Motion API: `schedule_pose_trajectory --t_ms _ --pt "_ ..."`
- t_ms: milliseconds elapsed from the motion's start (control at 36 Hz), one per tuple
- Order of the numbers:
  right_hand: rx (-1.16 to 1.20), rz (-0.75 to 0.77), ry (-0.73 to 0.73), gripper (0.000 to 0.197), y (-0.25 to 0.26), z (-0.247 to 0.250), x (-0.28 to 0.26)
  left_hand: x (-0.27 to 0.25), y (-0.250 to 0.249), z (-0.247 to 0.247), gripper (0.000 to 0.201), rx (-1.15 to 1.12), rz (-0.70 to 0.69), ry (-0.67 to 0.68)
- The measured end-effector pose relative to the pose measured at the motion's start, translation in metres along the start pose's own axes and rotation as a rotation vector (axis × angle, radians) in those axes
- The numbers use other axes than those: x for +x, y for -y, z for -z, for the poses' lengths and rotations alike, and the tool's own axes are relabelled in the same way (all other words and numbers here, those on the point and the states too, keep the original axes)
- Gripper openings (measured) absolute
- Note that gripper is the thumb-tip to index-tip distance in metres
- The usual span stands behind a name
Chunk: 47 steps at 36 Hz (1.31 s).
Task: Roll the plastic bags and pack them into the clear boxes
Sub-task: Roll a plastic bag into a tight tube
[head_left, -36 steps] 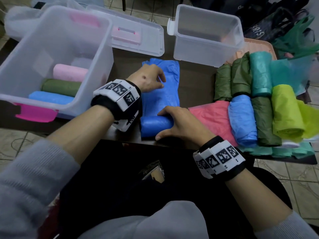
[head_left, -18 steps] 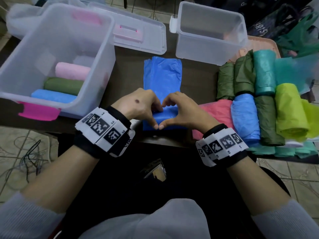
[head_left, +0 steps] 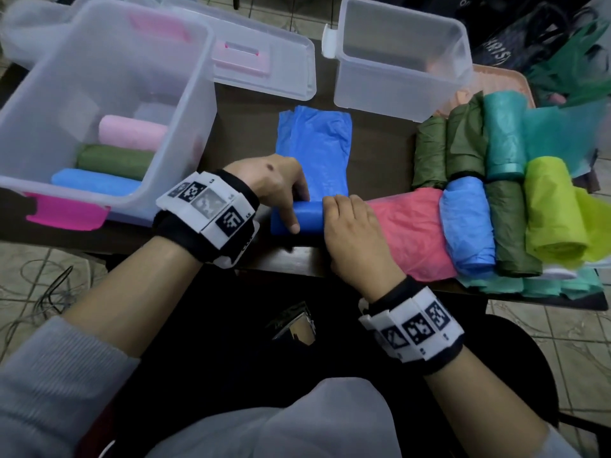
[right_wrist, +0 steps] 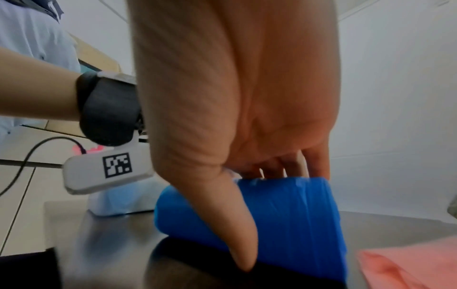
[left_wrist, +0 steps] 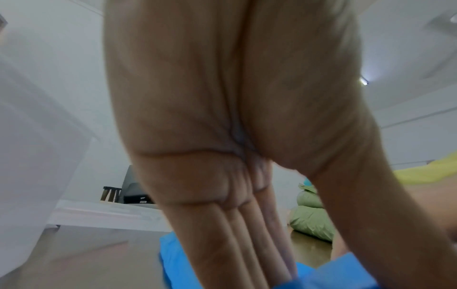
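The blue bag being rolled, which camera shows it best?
The head view: blue bag shows whole, rolled end under both hands, flat part beyond. The right wrist view shows only the roll close up; the left wrist view, blurred blue patches.

Bare strip of table (head_left: 246, 127) runs L of flat blue bag (head_left: 315, 143), between it and big clear box (head_left: 109, 77); box wall blocks further L. Far end shut off by lid (head_left: 264, 71) and small clear box (head_left: 396, 57). R side: narrow bare gap, then packed row of rolled bags (head_left: 502, 193) and pink bag (head_left: 410, 233). Both boxes open-topped.
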State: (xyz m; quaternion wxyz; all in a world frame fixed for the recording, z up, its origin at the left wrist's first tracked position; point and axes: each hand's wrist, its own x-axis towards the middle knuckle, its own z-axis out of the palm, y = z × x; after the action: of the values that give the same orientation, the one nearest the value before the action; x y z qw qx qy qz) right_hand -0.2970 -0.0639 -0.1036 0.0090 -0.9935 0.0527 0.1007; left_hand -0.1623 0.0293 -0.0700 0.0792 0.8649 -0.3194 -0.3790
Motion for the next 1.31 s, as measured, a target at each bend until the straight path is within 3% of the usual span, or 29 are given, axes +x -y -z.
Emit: schedule_pose_trajectory --t_ms 111,222,333,556,639,778,944,1000,1111,1305 --pt "-0.075 0.022 0.067 0.048 -0.004 0.007 0.014 0.003 0.005 0.004 0.074 -0.098 -0.005 -0.035" --pt "-0.087 -0.002 0.162 0.046 -0.006 0.013 0.032 -0.001 0.005 0.0 0.051 -0.062 -0.061 -0.212" --pt "-0.031 -0.013 0.325 0.051 -0.011 0.026 0.049 -0.004 0.001 -0.012 0.034 -0.017 -0.111 -0.304" --pt "0.045 -0.022 0.523 0.055 -0.03 0.045 0.076 -0.005 -0.007 -0.024 0.063 0.104 -0.06 -0.322" --pt "0.125 -0.052 0.443 0.063 -0.03 0.036 0.076 -0.003 -0.008 -0.024 0.065 0.151 -0.066 -0.351" --pt "0.123 -0.044 0.179 0.063 -0.021 0.02 0.061 0.001 -0.008 -0.014 0.058 0.134 -0.067 -0.347" --pt "0.041 -0.105 -0.239 0.038 -0.007 0.0 0.025 0.006 -0.012 0.003 0.053 0.078 -0.043 -0.204" --pt "0.059 -0.117 -0.242 0.03 -0.002 -0.003 0.013 0.007 -0.015 0.003 0.052 0.073 -0.052 -0.122" --pt "0.063 -0.174 -0.15 0.043 0.005 -0.012 -0.005 0.013 -0.02 -0.003 0.052 0.115 -0.056 -0.01" --pt "0.009 -0.22 -0.062 0.043 0.007 -0.004 -0.003 0.022 -0.019 0.006 0.05 0.123 -0.035 0.151"
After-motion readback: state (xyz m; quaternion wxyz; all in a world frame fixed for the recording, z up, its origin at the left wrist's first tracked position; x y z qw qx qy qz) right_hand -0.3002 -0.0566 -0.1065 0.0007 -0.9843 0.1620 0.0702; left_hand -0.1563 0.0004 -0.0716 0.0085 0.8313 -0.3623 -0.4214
